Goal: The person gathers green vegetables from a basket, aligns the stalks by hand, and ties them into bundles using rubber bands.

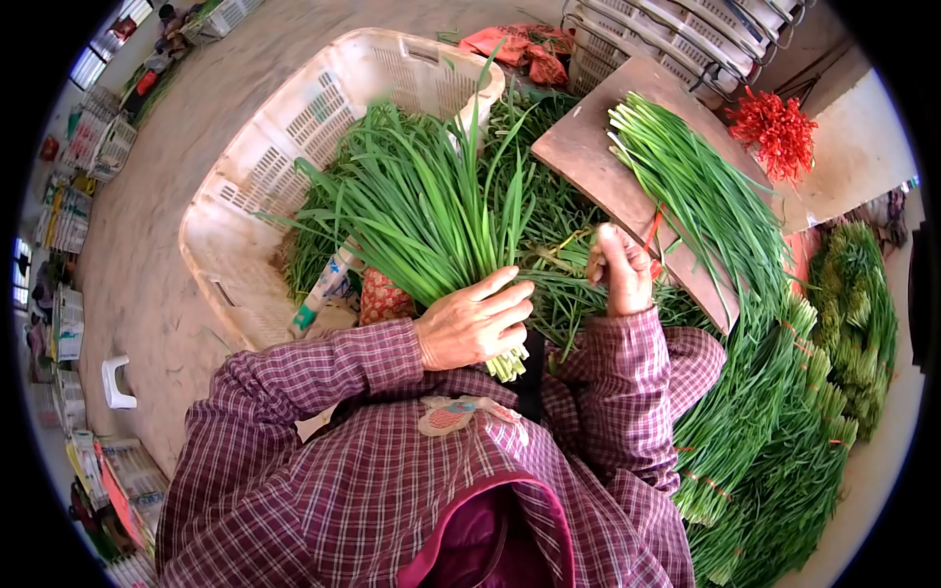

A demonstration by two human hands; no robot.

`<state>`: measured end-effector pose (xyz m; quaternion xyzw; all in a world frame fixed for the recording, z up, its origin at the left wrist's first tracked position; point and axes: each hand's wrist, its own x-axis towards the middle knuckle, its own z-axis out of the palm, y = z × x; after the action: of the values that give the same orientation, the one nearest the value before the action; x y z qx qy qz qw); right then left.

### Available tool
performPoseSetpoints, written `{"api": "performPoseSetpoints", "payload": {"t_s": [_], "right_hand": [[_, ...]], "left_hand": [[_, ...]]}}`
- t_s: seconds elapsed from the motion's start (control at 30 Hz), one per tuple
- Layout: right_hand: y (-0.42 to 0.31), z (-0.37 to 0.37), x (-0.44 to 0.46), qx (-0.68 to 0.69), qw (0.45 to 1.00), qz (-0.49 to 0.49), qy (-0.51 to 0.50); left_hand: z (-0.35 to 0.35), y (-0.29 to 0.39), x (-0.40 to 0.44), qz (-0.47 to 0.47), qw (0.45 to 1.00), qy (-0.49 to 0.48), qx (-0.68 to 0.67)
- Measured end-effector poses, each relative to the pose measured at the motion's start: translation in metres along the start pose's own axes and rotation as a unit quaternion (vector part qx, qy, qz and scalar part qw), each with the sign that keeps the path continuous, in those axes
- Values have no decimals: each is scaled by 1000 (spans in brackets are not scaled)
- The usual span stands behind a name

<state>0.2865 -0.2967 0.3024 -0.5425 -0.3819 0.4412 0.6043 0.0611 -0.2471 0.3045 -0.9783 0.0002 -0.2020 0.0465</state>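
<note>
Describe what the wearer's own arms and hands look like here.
The left sleeve and right sleeve are full-length, loose maroon-purple plaid crossed by thin pale lines. The left hand and right hand are gloveless.

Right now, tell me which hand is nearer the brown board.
Right. The right hand is by the brown board; the left hand is farther left, holding a green bunch.

Left hand [477,316] has its fingers [502,299] round a fat bunch of greens [421,220], stems toward the lap, big whitish crate [227,201] just beyond. Right hand [624,274] is curled up near a brown board [580,147] with more greens [691,167] on it. Tied bundles [760,431] are piled off right.
</note>
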Motion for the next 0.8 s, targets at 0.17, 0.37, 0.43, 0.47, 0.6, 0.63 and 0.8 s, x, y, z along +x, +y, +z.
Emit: {"api": "performPoseSetpoints", "payload": {"t_s": [0.17,0.37,0.43,0.47,0.6,0.63,0.8], "right_hand": [[-6,12,2,-523,834,-175,-13],[-29,85,10,-365,861,-301,-187],[-27,91,13,-405,847,-290,-186],[-23,93,14,-448,820,-298,-195],[-19,92,14,-472,798,-310,-209],[-21,92,14,-469,804,-298,-212],[-9,92,12,-457,809,-299,-217]], "left_hand": [[4,0,-3,36,998,-52,7],[5,-1,-5,40,994,-42,88],[3,0,-7,33,994,-99,-28],[3,0,-9,30,994,-98,-28],[9,0,-11,38,995,-81,-40],[11,0,-12,42,996,-76,-35],[23,1,-18,40,997,-65,-34]]}}
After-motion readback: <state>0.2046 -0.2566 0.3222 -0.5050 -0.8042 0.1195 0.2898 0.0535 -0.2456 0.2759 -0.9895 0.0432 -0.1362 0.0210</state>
